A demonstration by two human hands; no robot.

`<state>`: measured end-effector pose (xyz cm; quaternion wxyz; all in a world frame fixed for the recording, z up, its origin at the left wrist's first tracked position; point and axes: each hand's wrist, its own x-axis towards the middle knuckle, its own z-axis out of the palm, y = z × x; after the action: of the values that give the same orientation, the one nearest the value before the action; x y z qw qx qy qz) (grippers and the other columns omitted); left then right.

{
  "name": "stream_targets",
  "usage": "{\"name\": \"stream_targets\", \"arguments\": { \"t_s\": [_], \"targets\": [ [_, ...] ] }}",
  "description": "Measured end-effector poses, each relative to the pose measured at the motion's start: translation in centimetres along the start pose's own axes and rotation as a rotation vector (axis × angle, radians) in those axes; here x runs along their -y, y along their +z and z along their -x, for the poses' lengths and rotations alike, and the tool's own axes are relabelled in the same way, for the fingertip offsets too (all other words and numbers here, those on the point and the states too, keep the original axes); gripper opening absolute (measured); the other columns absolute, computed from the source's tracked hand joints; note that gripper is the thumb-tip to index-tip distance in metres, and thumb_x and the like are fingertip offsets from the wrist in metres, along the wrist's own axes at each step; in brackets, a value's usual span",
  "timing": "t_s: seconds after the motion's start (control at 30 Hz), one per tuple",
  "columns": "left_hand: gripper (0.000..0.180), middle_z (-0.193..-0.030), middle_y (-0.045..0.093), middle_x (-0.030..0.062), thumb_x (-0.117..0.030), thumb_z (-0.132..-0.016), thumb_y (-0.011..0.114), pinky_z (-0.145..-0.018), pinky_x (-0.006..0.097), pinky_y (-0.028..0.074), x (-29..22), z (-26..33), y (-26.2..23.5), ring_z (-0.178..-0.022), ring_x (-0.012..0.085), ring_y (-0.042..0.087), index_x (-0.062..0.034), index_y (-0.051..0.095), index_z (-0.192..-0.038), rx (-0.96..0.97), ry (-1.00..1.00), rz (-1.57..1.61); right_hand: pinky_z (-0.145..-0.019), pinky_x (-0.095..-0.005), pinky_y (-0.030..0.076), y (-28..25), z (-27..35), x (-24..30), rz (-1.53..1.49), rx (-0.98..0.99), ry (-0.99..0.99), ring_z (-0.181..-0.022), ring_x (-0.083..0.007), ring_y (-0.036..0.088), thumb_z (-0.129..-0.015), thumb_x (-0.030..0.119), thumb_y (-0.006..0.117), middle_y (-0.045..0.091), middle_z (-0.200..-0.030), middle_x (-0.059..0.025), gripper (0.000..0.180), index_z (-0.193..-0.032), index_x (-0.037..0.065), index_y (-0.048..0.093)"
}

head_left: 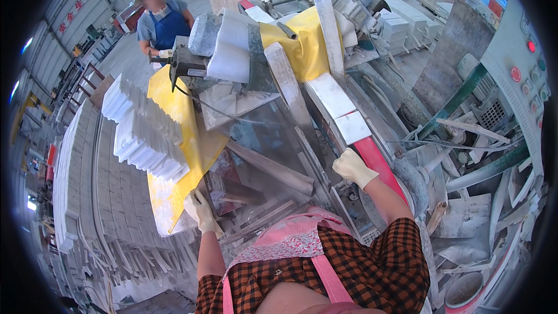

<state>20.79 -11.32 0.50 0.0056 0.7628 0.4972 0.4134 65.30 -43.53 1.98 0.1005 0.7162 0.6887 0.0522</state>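
My right hand (356,168), in a cream glove, is curled closed at the red belt (381,166). It is beside the near end of a white stone tile (353,127), and I see nothing held in it. A second white tile (330,95) lies just beyond, end to end with the first. My left hand (202,213), gloved alike, rests at the near edge of a yellow sheet (164,203). Its fingers look stretched out, partly hidden, with nothing visible in them. On that sheet stand stacks of thin white tiles (148,139).
A person (165,23) in a blue apron stands across the machine at the far left. Yellow cloth (302,40) hangs over the machine between upright bars. A control panel (520,75) with buttons is at the right, above stone offcuts (465,215). A cable (224,115) crosses the middle.
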Motion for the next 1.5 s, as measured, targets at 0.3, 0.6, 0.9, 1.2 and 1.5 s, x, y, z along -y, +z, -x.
{"name": "stream_targets", "arguments": {
  "t_s": [0.3, 0.6, 0.9, 1.2, 1.5],
  "targets": [
    [0.021, -0.090, 0.072, 0.0222, -0.018, -0.099, 0.063, -0.081, 0.051, 0.050, 0.6, 0.1, 0.2, -0.087, 0.0405, 0.067, 0.0003, 0.072, -0.094, 0.004, 0.011, -0.029, -0.060, -0.0458, 0.050, 1.5, 0.1, -0.3, -0.034, -0.182, -0.062, -0.059, -0.0270, 0.071, -0.083, 0.022, 0.062, 0.066, -0.060, -0.0071, 0.020, -0.067, 0.011, 0.069],
    [0.020, -0.088, 0.071, 0.0227, -0.016, -0.098, 0.063, -0.079, 0.050, 0.051, 0.5, 0.1, 0.3, -0.083, 0.0405, 0.068, 0.0012, 0.072, -0.093, -0.010, 0.004, -0.010, -0.062, -0.0443, 0.051, 1.0, 0.0, -0.2, -0.012, -0.059, -0.027, -0.066, -0.0276, 0.074, -0.084, 0.022, 0.062, 0.072, -0.067, -0.0088, 0.020, -0.070, 0.011, 0.072],
    [0.020, -0.087, 0.071, 0.0225, -0.015, -0.098, 0.063, -0.079, 0.049, 0.051, 0.1, 0.1, 0.0, -0.084, 0.0401, 0.068, 0.0010, 0.073, -0.093, -0.001, 0.003, -0.005, -0.066, -0.0454, 0.053, 0.5, 0.0, -0.1, -0.017, -0.046, -0.015, -0.068, -0.0276, 0.075, -0.084, 0.022, 0.061, 0.073, -0.068, -0.0093, 0.021, -0.071, 0.011, 0.072],
    [0.019, -0.088, 0.071, 0.0214, -0.015, -0.099, 0.062, -0.079, 0.049, 0.050, 0.9, 0.2, 0.5, -0.084, 0.0390, 0.067, 0.0000, 0.072, -0.092, -0.003, 0.018, -0.001, -0.065, -0.0449, 0.051, 0.9, 0.1, -0.1, -0.032, -0.088, -0.016, -0.066, -0.0273, 0.074, -0.083, 0.021, 0.062, 0.073, -0.069, -0.0077, 0.019, -0.070, 0.012, 0.072],
    [0.020, -0.091, 0.071, 0.0208, -0.017, -0.100, 0.061, -0.082, 0.050, 0.050, 0.9, 0.4, 0.5, -0.088, 0.0397, 0.066, -0.0007, 0.072, -0.095, 0.004, 0.006, 0.010, -0.062, -0.0446, 0.051, 1.7, 0.0, -0.3, -0.042, -0.142, -0.018, -0.062, -0.0289, 0.072, -0.078, 0.020, 0.063, 0.069, -0.062, -0.0106, 0.019, -0.063, 0.011, 0.070]
  ]
}}
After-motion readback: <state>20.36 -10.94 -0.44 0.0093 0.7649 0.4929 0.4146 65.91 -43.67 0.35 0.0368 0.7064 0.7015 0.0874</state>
